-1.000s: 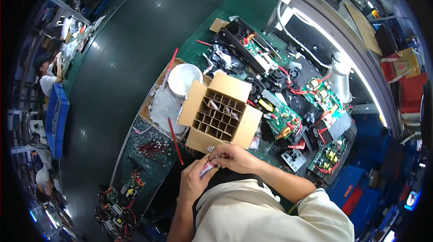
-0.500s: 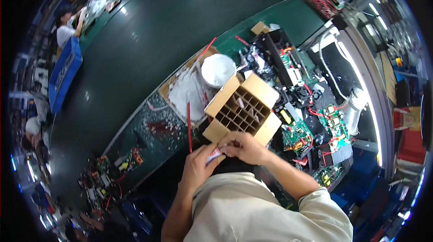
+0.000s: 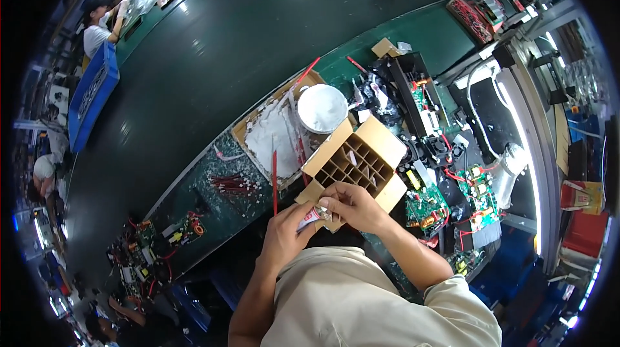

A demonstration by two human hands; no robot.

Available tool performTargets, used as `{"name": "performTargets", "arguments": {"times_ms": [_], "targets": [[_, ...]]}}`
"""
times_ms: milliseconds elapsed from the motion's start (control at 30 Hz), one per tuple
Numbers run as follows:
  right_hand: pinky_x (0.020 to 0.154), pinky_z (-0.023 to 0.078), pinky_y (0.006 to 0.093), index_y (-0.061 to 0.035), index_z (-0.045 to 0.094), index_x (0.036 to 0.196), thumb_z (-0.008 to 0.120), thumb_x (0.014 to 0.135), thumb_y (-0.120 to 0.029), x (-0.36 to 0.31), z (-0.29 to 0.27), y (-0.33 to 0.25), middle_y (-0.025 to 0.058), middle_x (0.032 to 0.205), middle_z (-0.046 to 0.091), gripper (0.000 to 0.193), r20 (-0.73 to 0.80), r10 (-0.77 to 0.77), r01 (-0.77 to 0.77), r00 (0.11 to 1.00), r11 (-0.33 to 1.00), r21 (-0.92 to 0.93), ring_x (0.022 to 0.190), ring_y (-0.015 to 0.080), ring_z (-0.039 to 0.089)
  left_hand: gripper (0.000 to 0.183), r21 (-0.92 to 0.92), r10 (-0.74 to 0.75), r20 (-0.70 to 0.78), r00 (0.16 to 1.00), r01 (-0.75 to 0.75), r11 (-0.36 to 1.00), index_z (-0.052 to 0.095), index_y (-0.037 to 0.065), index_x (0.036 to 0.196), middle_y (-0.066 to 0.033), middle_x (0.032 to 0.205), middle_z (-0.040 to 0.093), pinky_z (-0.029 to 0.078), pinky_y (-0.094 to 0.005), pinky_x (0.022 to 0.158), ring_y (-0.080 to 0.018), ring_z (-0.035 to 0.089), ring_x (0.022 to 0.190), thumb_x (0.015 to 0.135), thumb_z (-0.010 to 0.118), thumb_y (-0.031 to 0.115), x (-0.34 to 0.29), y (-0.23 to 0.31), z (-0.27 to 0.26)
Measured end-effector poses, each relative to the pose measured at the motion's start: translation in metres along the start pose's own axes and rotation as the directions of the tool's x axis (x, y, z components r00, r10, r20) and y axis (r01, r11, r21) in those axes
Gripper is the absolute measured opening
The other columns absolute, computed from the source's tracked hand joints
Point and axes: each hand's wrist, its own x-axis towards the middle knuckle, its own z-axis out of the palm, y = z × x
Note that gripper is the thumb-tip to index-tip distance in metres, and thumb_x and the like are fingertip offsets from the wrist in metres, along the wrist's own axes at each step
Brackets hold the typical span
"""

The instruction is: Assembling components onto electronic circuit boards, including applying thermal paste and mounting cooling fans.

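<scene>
My left hand [image 3: 282, 234] is closed round a small white tube with red print [image 3: 308, 218], held close in front of my body. At the tube's upper right end, the thumb and fingers of my right hand [image 3: 356, 207] are pinched together, and a pale crumpled bit shows there. Just beyond both hands stands an open cardboard box [image 3: 382, 138] with its flaps spread. Card dividers [image 3: 339, 171] split its inside into several narrow cells, and a few hold pale pieces.
Left of the box lie a shallow carton of white powder [image 3: 268, 148], a round white tub [image 3: 322, 108] and a red stick [image 3: 275, 182]. Circuit boards [image 3: 426, 198] crowd the right side. Beyond runs a dark conveyor [image 3: 213, 43]; a person [image 3: 97, 33] sits beside a blue crate [image 3: 93, 98].
The view has shifted slightly, so the box and bench sit a little further right and lower. My right fingers have moved at the tube's end, and more of the tube shows.
</scene>
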Motion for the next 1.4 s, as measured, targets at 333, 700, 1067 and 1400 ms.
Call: {"name": "performTargets", "arguments": {"times_ms": [333,700,1067,1400], "targets": [[0.072,0.052,0.0345,-0.0007,0.067,0.095,0.058,0.085,0.001,0.133,-0.117,-0.041,0.0172,0.087,0.067,0.013,-0.226,-0.694,0.341,0.684,0.578,-0.741,0.080,0.0249,0.067,0.038,-0.268,-0.327,-0.200,0.924,0.269,0.925,0.064,-0.001,0.120,-0.0133,0.101,0.071,0.051,-0.0287,0.080,-0.0147,0.066,0.090,0.083,0.074,0.006,-0.024,-0.007,-0.028],[0.079,0.051,0.0478,-0.0001,0.064,0.091,0.066,0.079,-0.007,0.285,-0.234,0.017,0.0244,0.095,0.066,0.014,0.123,-0.562,0.163,0.818,0.022,-0.986,0.091,0.0422,0.063,0.043,-0.402,-0.672,-0.441,0.595,0.538,0.741,0.064,0.001,0.119,-0.0115,0.105,0.070,0.050,-0.0279,0.084,-0.0153,0.064,0.093,0.082,0.079,0.017,-0.156,-0.064,-0.041],[0.073,0.051,0.0303,-0.0010,0.067,0.110,0.063,0.094,-0.016,0.206,-0.057,-0.129,0.0108,0.094,0.072,0.022,-0.098,-0.713,0.249,0.694,0.365,-0.897,0.083,0.0185,0.067,0.038,-0.103,-0.388,-0.733,0.558,0.474,0.875,0.068,0.002,0.110,-0.0123,0.095,0.062,0.049,-0.0344,0.079,-0.0250,0.062,0.087,0.075,0.080,0.010,-0.163,-0.191,-0.128],[0.083,0.048,0.0415,-0.0079,0.068,0.087,0.070,0.084,-0.025,0.290,0.225,0.050,0.0103,0.094,0.062,0.018,0.069,-0.487,0.116,0.871,0.067,-0.991,0.094,0.0297,0.060,0.041,0.360,-0.246,-0.421,0.873,0.409,0.838,0.069,0.006,0.111,-0.0149,0.102,0.063,0.048,-0.0437,0.089,-0.0358,0.059,0.099,0.073,0.079,0.015,-0.069,-0.343,-0.226]]}}
